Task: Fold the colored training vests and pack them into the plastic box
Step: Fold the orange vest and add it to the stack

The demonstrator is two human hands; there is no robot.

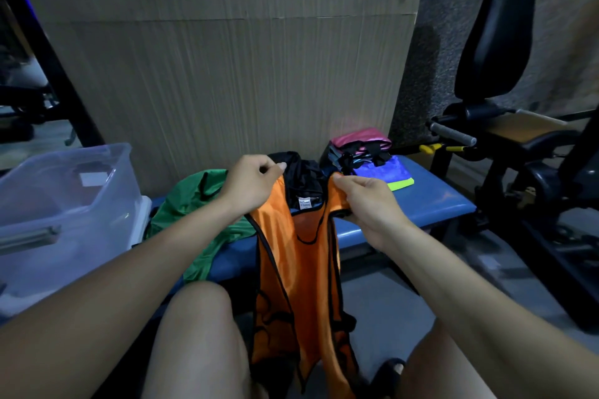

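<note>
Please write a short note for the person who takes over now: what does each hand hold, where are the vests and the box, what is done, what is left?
Left hand and right hand: each pinches one shoulder strap of the orange vest, which hangs between the knees, not yet folded.
Green vest and black vest: loose on the blue bench.
Folded stack: far end of the bench, not packed.
Plastic box: at the left, open; no vests seen inside.
Left: fold orange, green, black; pack everything.
</note>
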